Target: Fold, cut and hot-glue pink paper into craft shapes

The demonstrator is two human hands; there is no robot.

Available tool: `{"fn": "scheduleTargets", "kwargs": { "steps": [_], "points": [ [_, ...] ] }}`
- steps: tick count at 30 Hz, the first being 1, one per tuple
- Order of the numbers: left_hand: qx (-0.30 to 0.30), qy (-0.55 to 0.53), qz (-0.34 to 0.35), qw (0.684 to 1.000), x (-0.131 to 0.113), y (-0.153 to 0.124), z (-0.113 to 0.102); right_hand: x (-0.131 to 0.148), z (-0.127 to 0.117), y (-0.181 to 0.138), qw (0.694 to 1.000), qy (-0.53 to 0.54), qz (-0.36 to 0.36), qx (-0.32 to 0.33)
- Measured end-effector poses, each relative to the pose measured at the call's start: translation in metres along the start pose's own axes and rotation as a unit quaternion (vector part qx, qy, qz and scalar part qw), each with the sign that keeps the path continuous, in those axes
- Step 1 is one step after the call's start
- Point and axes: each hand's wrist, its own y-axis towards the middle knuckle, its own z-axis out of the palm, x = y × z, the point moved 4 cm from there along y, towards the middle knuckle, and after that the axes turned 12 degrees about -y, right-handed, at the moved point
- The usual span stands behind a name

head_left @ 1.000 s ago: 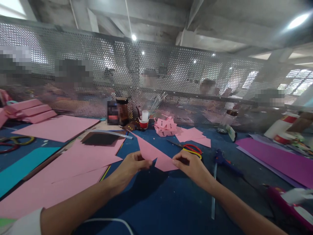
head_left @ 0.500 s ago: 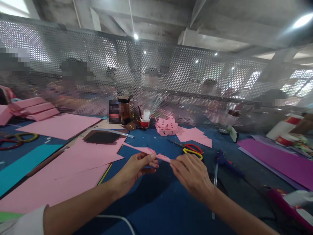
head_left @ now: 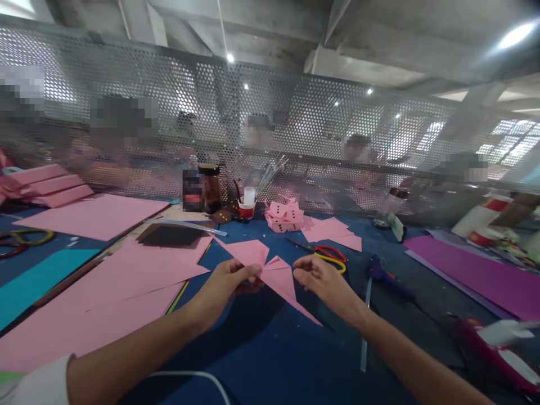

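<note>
My left hand (head_left: 234, 281) pinches a folded piece of pink paper (head_left: 280, 275) near its middle, thumb on top. The paper fans out in two pointed wings, one towards the upper left, the other down to the right. My right hand (head_left: 323, 278) is just beside the paper's right edge, its fingers bent, thumb and forefinger slightly apart, and a narrow gap seems to lie between them and the paper. Behind that hand are scissors (head_left: 331, 257) with red and yellow handles. Further back stands a small pink folded-paper piece with black dots (head_left: 284, 216).
Large pink sheets (head_left: 126, 287) cover the left side, near a teal strip (head_left: 46, 281). A blue glue gun (head_left: 388, 275) and purple sheets (head_left: 472, 275) are on the right. Jars, a cup of clear sticks (head_left: 247, 209) and a perforated metal screen (head_left: 295, 124) stand behind.
The pink paper has turned from nearly edge-on to showing its broad wings, one pointing down right. My right hand's fingers have come off its right end. The view has shifted slightly.
</note>
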Motion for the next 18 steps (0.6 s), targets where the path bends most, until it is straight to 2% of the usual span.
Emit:
{"fn": "scheduleTargets", "kwargs": {
  "steps": [2, 3, 10, 18],
  "points": [
    [0.006, 0.013, 0.004, 1.0, 0.002, 0.0, 0.0, -0.004, 0.013, -0.001, 0.996, 0.041, 0.016, 0.075],
    [0.008, 0.018, 0.005, 1.0, 0.003, 0.0, 0.0, -0.004, 0.018, -0.002, 0.994, 0.052, 0.02, 0.093],
    [0.076, 0.056, -0.014, 0.995, 0.014, -0.002, 0.006, -0.002, 0.027, -0.006, 0.994, 0.082, 0.032, 0.057],
    [0.055, 0.057, 0.009, 0.997, 0.014, 0.0, 0.001, 0.0, 0.033, -0.01, 0.989, 0.088, 0.013, 0.118]
  ]
}}
